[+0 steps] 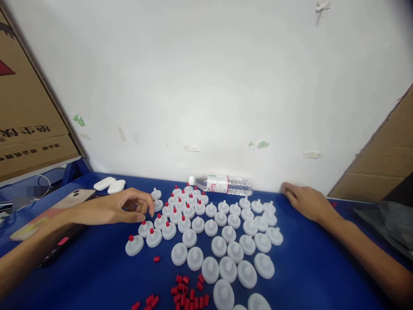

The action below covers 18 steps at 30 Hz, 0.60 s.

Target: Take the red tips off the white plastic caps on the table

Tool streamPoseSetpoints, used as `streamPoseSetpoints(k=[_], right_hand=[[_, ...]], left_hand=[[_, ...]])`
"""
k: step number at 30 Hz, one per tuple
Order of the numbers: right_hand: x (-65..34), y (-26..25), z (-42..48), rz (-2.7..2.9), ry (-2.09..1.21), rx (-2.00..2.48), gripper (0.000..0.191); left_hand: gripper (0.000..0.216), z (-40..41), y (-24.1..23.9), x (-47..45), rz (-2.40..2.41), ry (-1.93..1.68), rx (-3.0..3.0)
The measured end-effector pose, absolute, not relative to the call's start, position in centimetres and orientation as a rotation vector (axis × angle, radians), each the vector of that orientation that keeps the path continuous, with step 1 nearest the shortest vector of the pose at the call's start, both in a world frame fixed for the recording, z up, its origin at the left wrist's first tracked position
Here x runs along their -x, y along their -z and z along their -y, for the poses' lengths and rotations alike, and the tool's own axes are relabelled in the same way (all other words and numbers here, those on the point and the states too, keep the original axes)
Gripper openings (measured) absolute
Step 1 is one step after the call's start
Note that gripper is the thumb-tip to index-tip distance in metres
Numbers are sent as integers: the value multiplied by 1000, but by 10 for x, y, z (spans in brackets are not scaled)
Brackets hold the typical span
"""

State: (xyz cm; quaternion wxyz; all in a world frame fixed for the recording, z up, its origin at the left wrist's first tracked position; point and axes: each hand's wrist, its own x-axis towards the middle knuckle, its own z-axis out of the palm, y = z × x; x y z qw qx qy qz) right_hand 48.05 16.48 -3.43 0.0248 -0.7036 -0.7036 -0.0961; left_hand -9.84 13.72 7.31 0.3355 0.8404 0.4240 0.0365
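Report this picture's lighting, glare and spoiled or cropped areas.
Head view: white wall brightest near its middle, dimmer at the upper right corner; clear plastic bottle glinting; pixelation below the left cardboard box; nearest white spouted discs cut by the bottom edge.

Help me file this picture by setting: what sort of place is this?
Probably a small workshop, though one table can't prove it: the blue table holds many matching white discs, loose red caps lie near them, and printed cardboard stands at the left.

Clear bottle beside white wall
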Motion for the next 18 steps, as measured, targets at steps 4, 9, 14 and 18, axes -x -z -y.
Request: streamPoseSetpoints(k=[4, 9, 14, 18], right_hand=[[-480, 34, -165, 2174, 300, 2170, 21], [-479, 33, -164, 2173, 301, 2166, 20], [-478, 32, -163, 2170, 298, 2167, 21], [-479, 34, -163, 2159, 303, 2172, 22]], left_hand=[[37, -142, -68, 104, -1065, -15, -2126], [41, -145, -64, 107, -1093, -218, -2172], [37, -131, -63, 91, -1151, -658, -2269], [25, -109, -49, 66, -1097, -861, -2505]])
